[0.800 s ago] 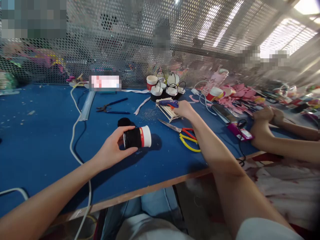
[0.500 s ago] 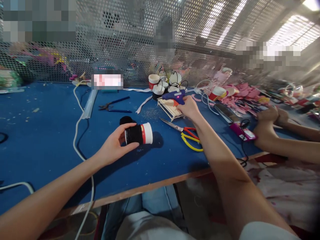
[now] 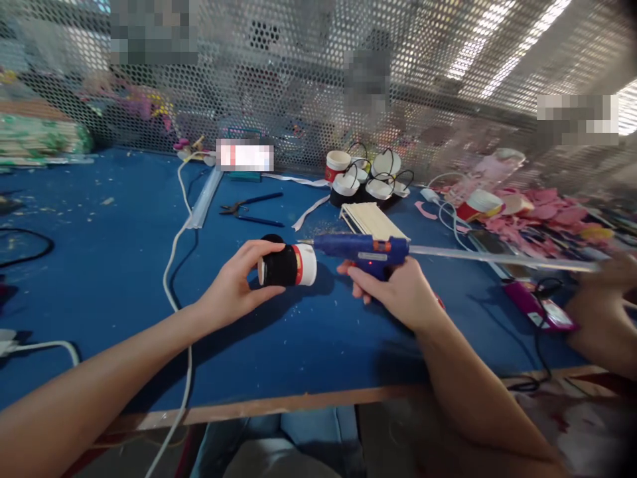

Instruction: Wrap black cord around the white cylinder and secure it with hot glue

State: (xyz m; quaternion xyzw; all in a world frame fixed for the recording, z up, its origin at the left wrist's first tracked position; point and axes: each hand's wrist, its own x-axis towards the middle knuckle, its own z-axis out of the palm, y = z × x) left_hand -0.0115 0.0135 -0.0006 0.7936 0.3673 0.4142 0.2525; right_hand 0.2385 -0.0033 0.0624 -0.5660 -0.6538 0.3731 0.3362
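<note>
My left hand (image 3: pixel 239 282) grips a paper cup (image 3: pixel 307 265) on its side, the white rim facing right. Black material wraps much of the cup, with a red band beside the rim. Another black piece shows partly behind my fingers. In my right hand (image 3: pixel 398 289) is a blue glue gun (image 3: pixel 361 251), its fingers closed round the handle and a red light lit on it. The nozzle points left, close to the cup's upper edge; whether it touches I cannot tell. A long clear glue stick (image 3: pixel 502 257) extends from the gun's back.
Behind the gun is a wooden rack (image 3: pixel 371 216). Several cups with black wire handles (image 3: pixel 343 189) stand farther back. Pliers (image 3: pixel 251 209) and a white cable (image 3: pixel 172 265) lie to the left. Pink pieces (image 3: pixel 552 212) and another person's arm (image 3: pixel 604 312) are on the right.
My right hand has lifted the glue gun off the wooden rack and brought it toward me, beside the cup. My left hand keeps its hold. The view has shifted left.
</note>
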